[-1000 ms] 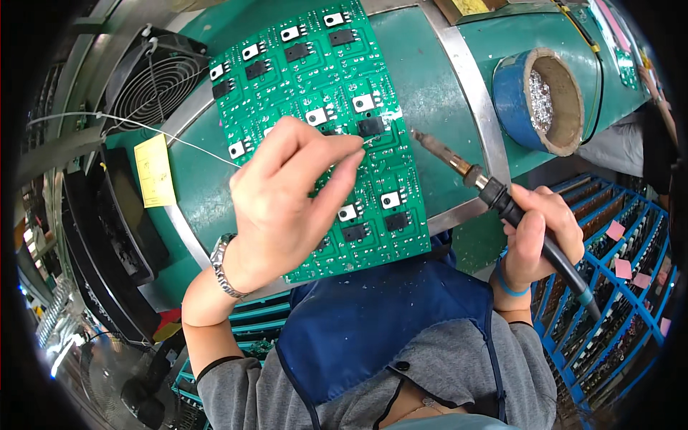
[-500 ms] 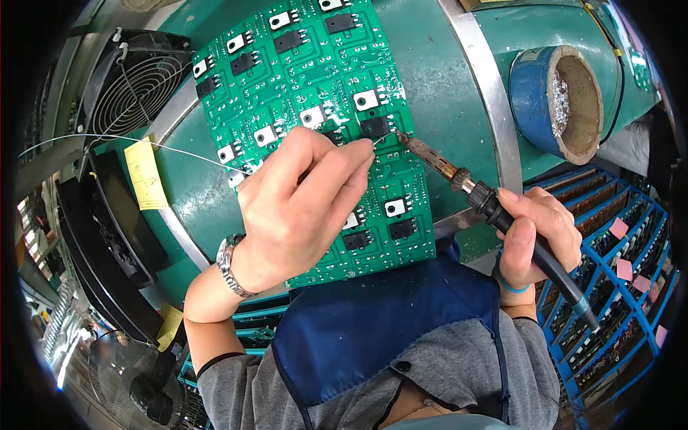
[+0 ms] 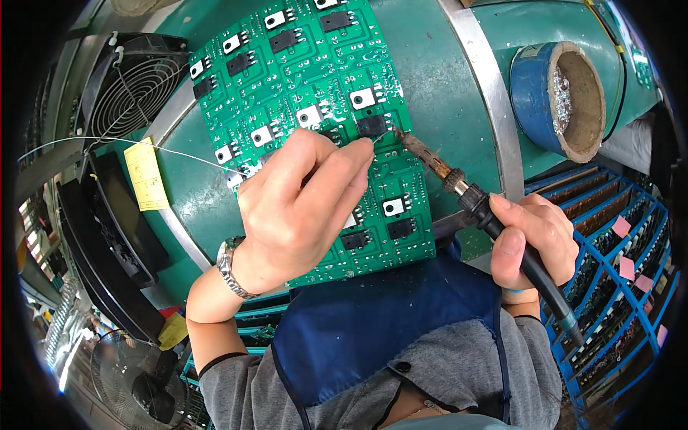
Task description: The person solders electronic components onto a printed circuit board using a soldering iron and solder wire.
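A large green circuit board panel [image 3: 308, 86] carrying several black and silver components lies on the green work surface [image 3: 444, 93]. My left hand [image 3: 301, 208] rests on the board and pinches a thin solder wire [image 3: 143, 145] that trails off to the left. Its fingertips sit beside a black component [image 3: 373, 126] near the board's right side. My right hand [image 3: 534, 236] grips the black handle of a soldering iron [image 3: 459, 190]. The iron's tip touches the board right at my left fingertips.
A blue-wrapped round pot [image 3: 562, 100] with silvery scraps stands at the upper right. A wire-guarded fan [image 3: 132, 89] sits at the upper left, with a yellow tag [image 3: 147, 175] below it. Blue racks [image 3: 616, 272] holding boards run along the right. A metal band [image 3: 484, 100] crosses the surface.
The iron's tip has moved left onto the board and now meets my left fingertips. My view has shifted closer to the board. My left hand stays on the board.
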Tool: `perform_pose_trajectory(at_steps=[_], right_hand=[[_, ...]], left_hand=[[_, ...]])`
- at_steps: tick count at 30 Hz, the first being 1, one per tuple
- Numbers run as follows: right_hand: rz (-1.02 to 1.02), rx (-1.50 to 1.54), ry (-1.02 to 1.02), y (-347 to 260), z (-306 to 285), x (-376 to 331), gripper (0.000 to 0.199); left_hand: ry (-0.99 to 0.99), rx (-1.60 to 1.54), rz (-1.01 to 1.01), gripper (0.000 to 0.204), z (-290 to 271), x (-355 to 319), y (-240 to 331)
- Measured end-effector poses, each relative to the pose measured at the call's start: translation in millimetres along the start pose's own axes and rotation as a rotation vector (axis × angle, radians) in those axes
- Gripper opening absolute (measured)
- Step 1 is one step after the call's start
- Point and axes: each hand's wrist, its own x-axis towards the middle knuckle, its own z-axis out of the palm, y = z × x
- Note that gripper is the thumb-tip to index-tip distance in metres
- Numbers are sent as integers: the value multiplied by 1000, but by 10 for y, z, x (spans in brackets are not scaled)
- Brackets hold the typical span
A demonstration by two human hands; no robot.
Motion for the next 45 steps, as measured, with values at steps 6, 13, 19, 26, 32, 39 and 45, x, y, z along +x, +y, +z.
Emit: perform_pose_trajectory(at_steps=[6,13,19,26,32,39,45], right_hand=[[44,-14,-47,-60,-16,-15,22],[45,-31,-34,-54,17,-41,22],[51,-49,-19,-101,16,-34,20],[50,-46,141,10,66,-68,17],[122,-31,128,32,90,21,15],[96,-17,80,126,55,83,14],[45,-17,84,163,62,112,14]], left_hand=[[14,28,77,23,29,2,-29],[-18,0,30,23,-54,62,-4],[13,-75,-108,19,-132,152,8],[-32,-50,-116,22,-70,92,-39],[-24,-52,-79,22,-19,93,-69],[-33,-59,-65,23,8,95,-77],[-42,-44,-70,23,15,95,-69]])
